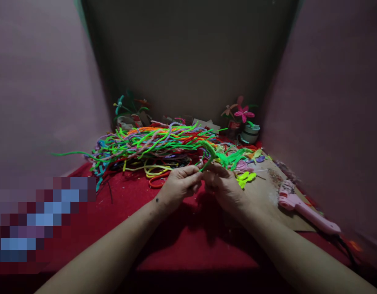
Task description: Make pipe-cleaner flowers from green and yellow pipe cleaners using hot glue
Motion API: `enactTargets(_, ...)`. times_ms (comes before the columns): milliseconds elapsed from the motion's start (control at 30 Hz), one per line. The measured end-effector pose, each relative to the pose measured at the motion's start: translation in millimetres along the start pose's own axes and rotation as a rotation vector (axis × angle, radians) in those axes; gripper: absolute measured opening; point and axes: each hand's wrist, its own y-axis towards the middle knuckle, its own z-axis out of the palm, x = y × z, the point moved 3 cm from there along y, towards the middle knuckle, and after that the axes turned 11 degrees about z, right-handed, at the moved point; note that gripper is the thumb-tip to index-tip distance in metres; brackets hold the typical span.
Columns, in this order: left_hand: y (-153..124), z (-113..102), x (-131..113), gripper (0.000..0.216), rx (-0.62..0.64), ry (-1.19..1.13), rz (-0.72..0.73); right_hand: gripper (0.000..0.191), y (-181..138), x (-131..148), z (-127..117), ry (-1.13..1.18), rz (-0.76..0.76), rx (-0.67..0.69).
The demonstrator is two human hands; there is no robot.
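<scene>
My left hand (179,184) and my right hand (222,185) meet over the red cloth (176,241), fingers pinched together on a green pipe cleaner (210,152) that bends up and away from them. Just behind the hands lies a big tangled heap of pipe cleaners (151,143) in green, orange, purple, yellow and red. Small bent green and yellow-green pieces (246,177) lie right of my right hand.
A pink glue gun (304,210) rests on a brown board (268,192) at the right, its cord trailing off. Pipe-cleaner flowers in a small pot (245,118) stand at the back right, more flowers (130,107) at the back left. Walls close in on three sides.
</scene>
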Motion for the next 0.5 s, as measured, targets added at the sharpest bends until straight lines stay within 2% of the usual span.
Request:
enactTargets(267, 1.1, -1.7, 7.9, 0.021, 0.097, -0.309, -0.089, 0.015, 4.1, 3.1, -1.5, -0.060, -0.088, 0.150)
enactTargets(500, 0.3, -0.5, 6.6, 0.019, 0.163, -0.322, -0.116, 0.011, 6.1, 0.3, -1.2, -0.074, -0.114, 0.213)
